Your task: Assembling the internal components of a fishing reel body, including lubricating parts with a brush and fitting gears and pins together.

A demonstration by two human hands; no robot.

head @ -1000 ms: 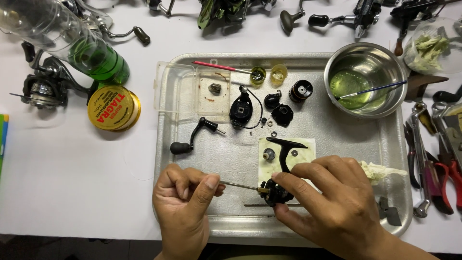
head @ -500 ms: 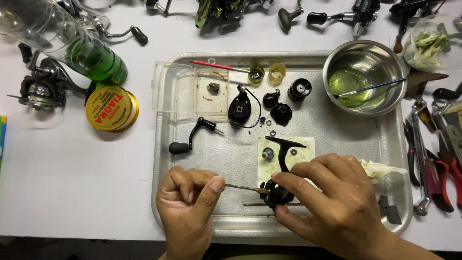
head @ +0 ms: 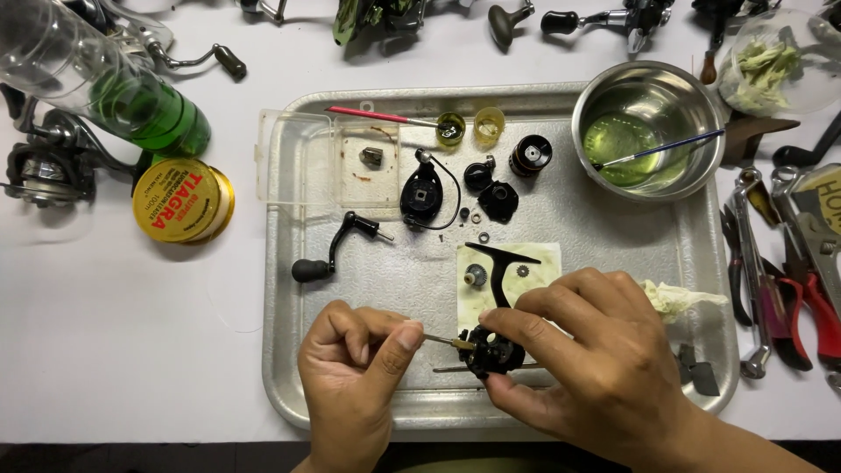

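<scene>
From the head camera, looking straight down, the right hand (head: pixel 604 359) curls over a small black fishing-reel body (head: pixel 491 349) with a T-shaped black stem, its fingers closed on the part and holding it just above the near edge of a shallow rectangular metal tray (head: pixel 561 228). The left hand (head: pixel 355 363) pinches a thin metal shaft with a small brass collar (head: pixel 448 342) between thumb and forefinger, a narrow, tight grip, and the tip of the shaft meets the left side of the reel body. Under the stem lies a pale square of paper towel (head: pixel 539 263) bearing a small round gear. Further up the tray sit a black crank handle with a rounded knob (head: pixel 328 254), a black round rotor piece with a wire bail (head: pixel 422 194), a black spool (head: pixel 531 154) and a clear plastic box lid (head: pixel 328 162). At the tray's far right corner stands a round steel bowl (head: pixel 653 140) holding greenish liquid and a thin brush. Off the tray to the left, on the white table (head: pixel 114 333), lie a yellow round spool of line (head: pixel 182 201) and a green and clear plastic bottle (head: pixel 105 83) on its side. To the right lie red-handled pliers (head: pixel 810 302).
</scene>
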